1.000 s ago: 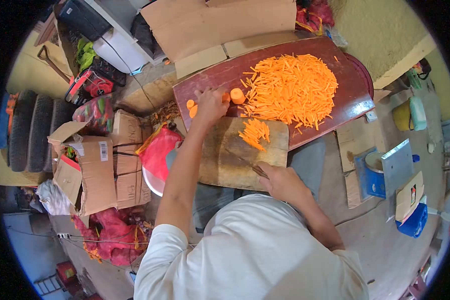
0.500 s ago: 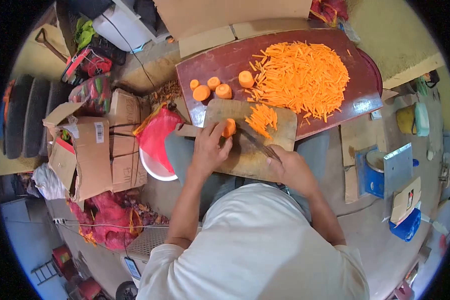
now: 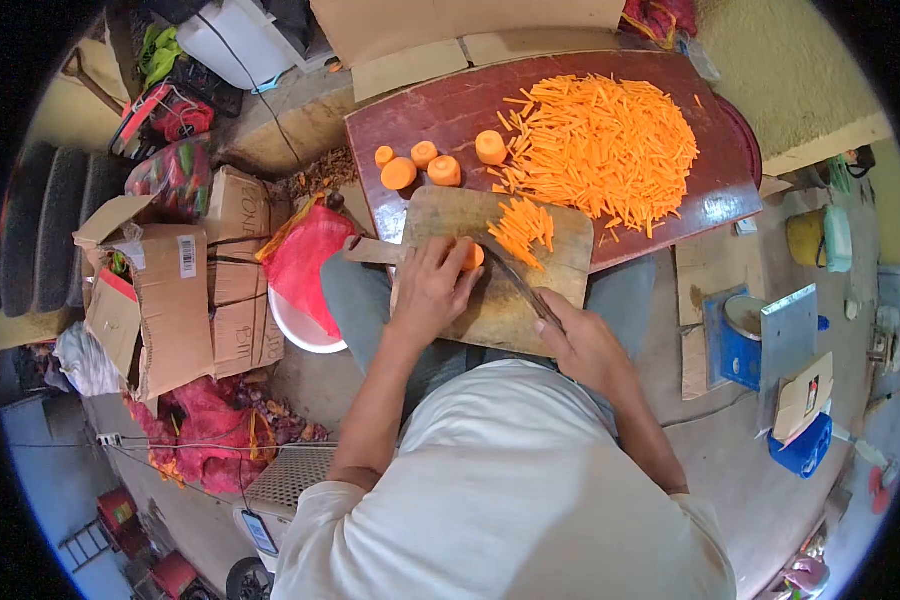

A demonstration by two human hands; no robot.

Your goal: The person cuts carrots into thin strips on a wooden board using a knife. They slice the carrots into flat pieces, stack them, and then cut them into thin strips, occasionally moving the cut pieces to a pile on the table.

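My left hand (image 3: 430,292) is closed over a carrot piece (image 3: 474,255) on the wooden cutting board (image 3: 450,215), with the fingers covering part of it. In my right hand (image 3: 580,345) is the handle of a knife (image 3: 513,277). The blade slants up and left, its far end close to the carrot piece. Some cut carrot sticks (image 3: 523,232) lie on the board just beyond the blade. The board rests on my lap, against the edge of a dark red table (image 3: 420,115). A large heap of carrot sticks (image 3: 610,145) covers the table's right part.
Several carrot chunks (image 3: 445,171) stand on the table's left side. To my left are a white basin (image 3: 305,335) with a red mesh bag (image 3: 305,265) and open cardboard boxes (image 3: 175,310). A blue metal stand (image 3: 738,345) is on the floor at right.
My left hand and the carrot piece have shifted slightly right, nearer the knife blade. The knife now lies at a steeper slant. The whole view has moved a little.
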